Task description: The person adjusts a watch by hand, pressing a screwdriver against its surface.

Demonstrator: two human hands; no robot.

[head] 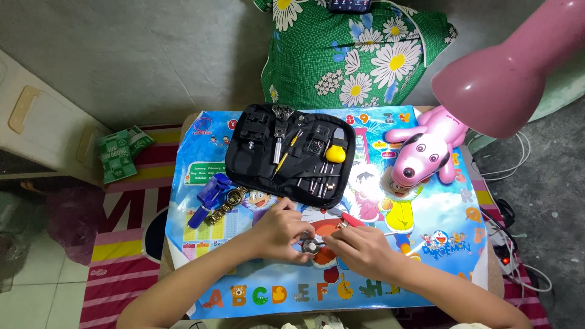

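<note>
A small table (439,244), covered by a bright cartoon alphabet mat, carries everything. The pink lamp shade (506,67) hangs over the table's far right corner, with a pink dog-shaped lamp base (426,149) below it. A black tool case (289,155) lies open at the far middle of the table. Just left of the case sit a blue holder (210,194) and a gold wristwatch (225,204). Near of the case, the left hand (280,231) pinches a small round metal watch part (311,246) against the mat. The right hand (359,250) grips a red-handled tool (352,220), its fingers touching the same part.
</note>
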